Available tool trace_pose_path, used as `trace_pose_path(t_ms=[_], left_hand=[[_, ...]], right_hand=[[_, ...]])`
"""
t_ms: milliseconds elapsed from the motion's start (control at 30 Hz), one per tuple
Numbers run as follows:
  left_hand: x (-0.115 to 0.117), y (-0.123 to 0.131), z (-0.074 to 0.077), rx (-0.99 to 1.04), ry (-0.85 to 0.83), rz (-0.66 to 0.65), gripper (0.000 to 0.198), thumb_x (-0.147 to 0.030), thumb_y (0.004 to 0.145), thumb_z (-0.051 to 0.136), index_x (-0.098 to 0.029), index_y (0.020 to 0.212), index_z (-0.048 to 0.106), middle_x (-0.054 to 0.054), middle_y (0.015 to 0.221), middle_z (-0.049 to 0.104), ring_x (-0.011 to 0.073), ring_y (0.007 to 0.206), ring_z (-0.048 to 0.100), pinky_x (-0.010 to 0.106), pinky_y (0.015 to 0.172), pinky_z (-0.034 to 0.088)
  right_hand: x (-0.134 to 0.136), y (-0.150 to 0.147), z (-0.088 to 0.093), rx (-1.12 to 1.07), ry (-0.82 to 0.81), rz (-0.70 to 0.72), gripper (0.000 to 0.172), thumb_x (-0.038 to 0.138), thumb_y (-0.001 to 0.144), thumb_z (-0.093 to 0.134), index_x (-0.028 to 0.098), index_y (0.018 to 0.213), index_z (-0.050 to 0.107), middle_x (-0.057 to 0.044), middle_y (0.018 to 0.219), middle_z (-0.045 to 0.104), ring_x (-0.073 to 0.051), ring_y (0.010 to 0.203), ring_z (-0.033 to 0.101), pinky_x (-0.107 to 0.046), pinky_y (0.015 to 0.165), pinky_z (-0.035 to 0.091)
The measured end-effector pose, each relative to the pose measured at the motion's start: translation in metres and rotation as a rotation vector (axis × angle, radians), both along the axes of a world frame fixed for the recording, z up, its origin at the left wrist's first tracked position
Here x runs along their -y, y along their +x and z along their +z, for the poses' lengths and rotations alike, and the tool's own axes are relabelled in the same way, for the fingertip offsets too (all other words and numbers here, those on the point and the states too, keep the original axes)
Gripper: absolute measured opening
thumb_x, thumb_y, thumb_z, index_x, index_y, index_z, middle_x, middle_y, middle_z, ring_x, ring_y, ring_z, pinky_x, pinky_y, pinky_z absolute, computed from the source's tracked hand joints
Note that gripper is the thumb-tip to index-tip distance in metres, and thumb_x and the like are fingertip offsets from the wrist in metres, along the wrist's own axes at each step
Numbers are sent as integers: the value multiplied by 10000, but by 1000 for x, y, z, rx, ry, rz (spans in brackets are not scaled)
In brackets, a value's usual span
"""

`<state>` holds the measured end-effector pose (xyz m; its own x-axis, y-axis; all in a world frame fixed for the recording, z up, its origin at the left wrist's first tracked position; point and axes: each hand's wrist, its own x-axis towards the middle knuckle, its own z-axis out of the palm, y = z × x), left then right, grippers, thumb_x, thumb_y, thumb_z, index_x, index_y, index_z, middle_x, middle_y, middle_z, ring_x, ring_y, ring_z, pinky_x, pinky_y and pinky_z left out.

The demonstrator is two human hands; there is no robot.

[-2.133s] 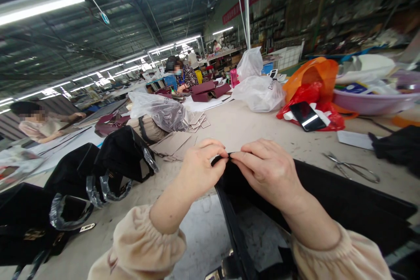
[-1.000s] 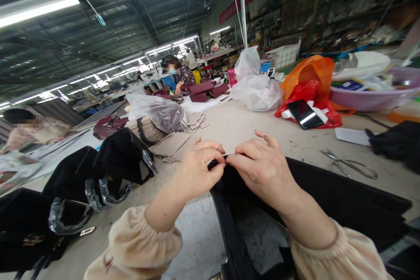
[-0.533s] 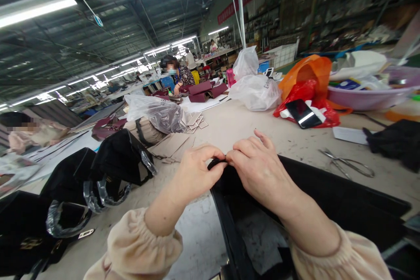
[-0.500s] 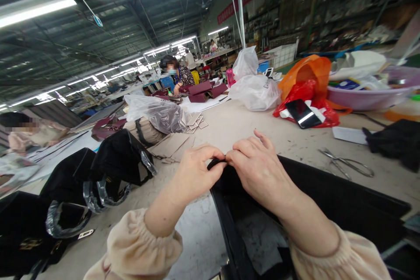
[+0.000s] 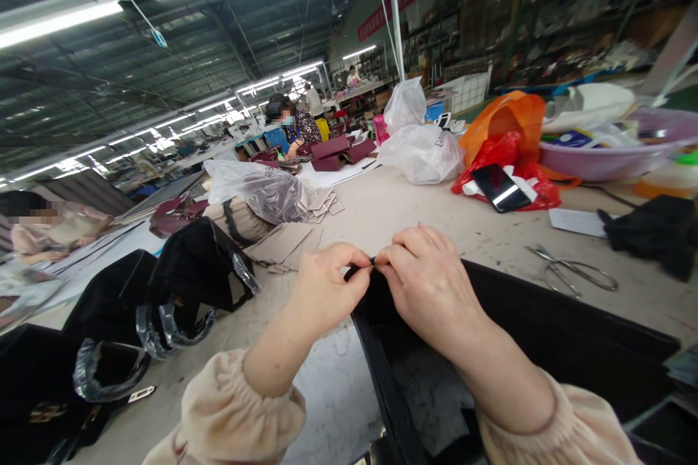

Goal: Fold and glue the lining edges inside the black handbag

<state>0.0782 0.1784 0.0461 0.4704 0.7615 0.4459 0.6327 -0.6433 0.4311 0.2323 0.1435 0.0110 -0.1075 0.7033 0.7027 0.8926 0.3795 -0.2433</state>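
In the middle of the head view a black handbag, partly open at the top, lies in front of me. My left hand pinches its upper edge at the corner between thumb and forefinger. Right beside it, my right hand grips the same edge, its fingertips almost touching those of the left. My fingers hide the bit of edge between them. Below my wrists the bag's dark inside shows.
Several black handbags with plastic-wrapped handles stand at the left. To the right lie scissors, a phone on a red bag, a black cloth and a purple basin. Co-workers sit farther back.
My right hand's raised outer finger has folded down towards the others. Both hands keep their pinch on the bag's edge. The view has shifted slightly.
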Motion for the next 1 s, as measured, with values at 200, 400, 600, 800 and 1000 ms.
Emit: trace_pose_path(t_ms=[200,400,600,800,1000], left_hand=[[-2,0,-2,6,-4,10,137,-92,702,581,-191,706,675,-33,750,712,107,709,650,200,722,484],[-2,0,-3,15,-27,36,116,-98,707,587,-195,704,651,-47,709,692,99,668,640,199,682,476],[-3,-1,-7,121,-175,25,121,-122,720,601,-190,815,570,-29,751,676,110,719,656,218,723,501],[-2,4,-6,132,-180,29,124,-119,726,596,-189,820,557,-26,754,664,105,724,650,218,723,503],[-1,6,-4,104,-150,19,116,-118,722,595,-172,825,597,-11,768,674,107,720,644,220,728,506]], right_hand=[[2,-3,1,-62,-20,-34,141,209,865,529,168,783,636,-74,859,543,-218,822,485,-361,748,407],[4,-1,0,-102,-35,-42,55,203,818,597,156,824,569,-80,946,560,-233,888,506,-357,800,421],[2,8,1,-43,-87,-35,373,228,810,625,142,1157,520,-94,1034,587,-253,956,523,-367,840,430],[2,17,3,4,-154,-7,347,233,802,637,162,1134,569,-82,1037,608,-240,965,536,-347,834,435],[3,18,7,14,-227,23,133,283,861,573,206,928,657,-43,888,621,-202,885,548,-311,786,414]])
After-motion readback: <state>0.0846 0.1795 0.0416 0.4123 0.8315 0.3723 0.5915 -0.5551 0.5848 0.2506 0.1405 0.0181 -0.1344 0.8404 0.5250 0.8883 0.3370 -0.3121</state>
